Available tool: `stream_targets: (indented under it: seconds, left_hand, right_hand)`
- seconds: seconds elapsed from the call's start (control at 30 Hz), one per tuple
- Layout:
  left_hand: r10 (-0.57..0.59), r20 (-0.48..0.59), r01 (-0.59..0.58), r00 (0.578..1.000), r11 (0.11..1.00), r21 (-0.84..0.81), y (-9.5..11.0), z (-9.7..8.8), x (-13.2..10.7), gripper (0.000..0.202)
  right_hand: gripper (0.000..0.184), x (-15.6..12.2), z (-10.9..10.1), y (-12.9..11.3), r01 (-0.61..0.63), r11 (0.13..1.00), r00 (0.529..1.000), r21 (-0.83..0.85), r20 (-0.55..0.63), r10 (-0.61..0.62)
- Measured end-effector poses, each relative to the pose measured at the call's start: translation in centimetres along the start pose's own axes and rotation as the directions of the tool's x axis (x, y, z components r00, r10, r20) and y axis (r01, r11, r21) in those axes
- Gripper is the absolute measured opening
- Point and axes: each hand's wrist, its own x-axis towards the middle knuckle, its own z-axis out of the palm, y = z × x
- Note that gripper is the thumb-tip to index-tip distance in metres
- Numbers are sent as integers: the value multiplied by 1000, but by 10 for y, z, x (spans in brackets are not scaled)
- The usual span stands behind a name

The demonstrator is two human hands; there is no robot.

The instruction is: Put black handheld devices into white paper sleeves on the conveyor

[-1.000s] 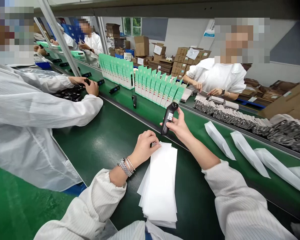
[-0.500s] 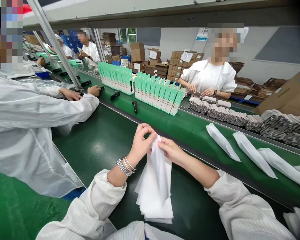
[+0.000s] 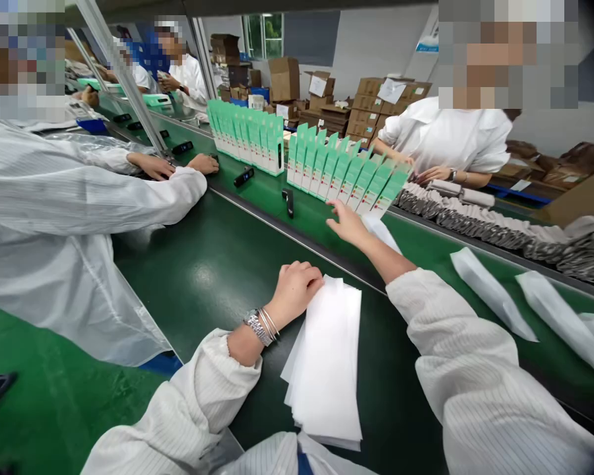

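Though unreadable, carton print (image 3: pixel 332 181) (right hand (image 3: pixel 350 225) nearby).

Looks like a factory: green-and-white cardboard cartons (image 3: pixel 344 173) on a long green conveyor belt (image 3: pixel 426 249), brown cardboard boxes (image 3: pixel 369 109) beyond it.

Single head-worn view, facing forward and down, close above hands (image 3: pixel 296 290)
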Motion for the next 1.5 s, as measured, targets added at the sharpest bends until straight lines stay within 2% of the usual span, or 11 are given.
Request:
stream_targets:
  seconds: [0.13, 0.37, 0.5, 0.67, 0.77, 0.93, 1.07, 1.23, 1.3, 1.4, 1.5]
  left_hand:
    - [75, -28, -74, 997, 997, 25, 0, 3, -2, 25]
    - [164, -14, -164, 986, 986, -9, 2, 3, -5, 16]
    - [162, -80, -162, 984, 987, 16, 1, -2, -3, 11]
    - [102, -150, -112, 983, 992, -58, -1, -8, -2, 10]
    - [105, -178, -131, 978, 981, -143, 2, -9, -1, 9]
    - [160, -185, -218, 970, 906, -362, 19, -12, 3, 8]
    - [114, -280, -233, 953, 866, -442, 33, -16, 7, 8]
    - [-58, -362, -152, 930, 838, -524, 26, -16, 10, 11]
    - [-108, -355, -123, 929, 813, -569, 16, -11, 11, 13]
    - [-175, -335, -76, 926, 783, -618, 1, 0, 14, 16]
    - [-214, -285, -7, 934, 789, -614, -10, 12, 15, 18]
  right_hand:
    - [59, 44, 53, -42, 5, 1000, 979, -30, 203, 1]
    - [18, 83, 85, -35, -236, 959, 970, 157, 99, 223]
    - [33, 48, 60, -26, -308, 866, 950, 395, 86, 299]
    - [87, -46, -9, -42, -70, 342, 991, 937, 25, 133]
    - [102, -96, -37, -54, -80, 262, 990, 962, 46, 133]
    - [105, -132, -34, -61, -93, 280, 990, 956, 59, 127]
    - [55, -144, -24, -70, -45, 435, 999, 899, 39, 24]
    - [44, -159, -15, -88, -244, 427, 932, 871, 332, -145]
    - [44, -152, -18, -87, -312, 391, 925, 866, 371, -82]
    - [41, -116, -37, -64, -263, 454, 963, 852, 204, 175]
    - [30, -64, -61, -24, -179, 772, 949, 610, -100, 299]
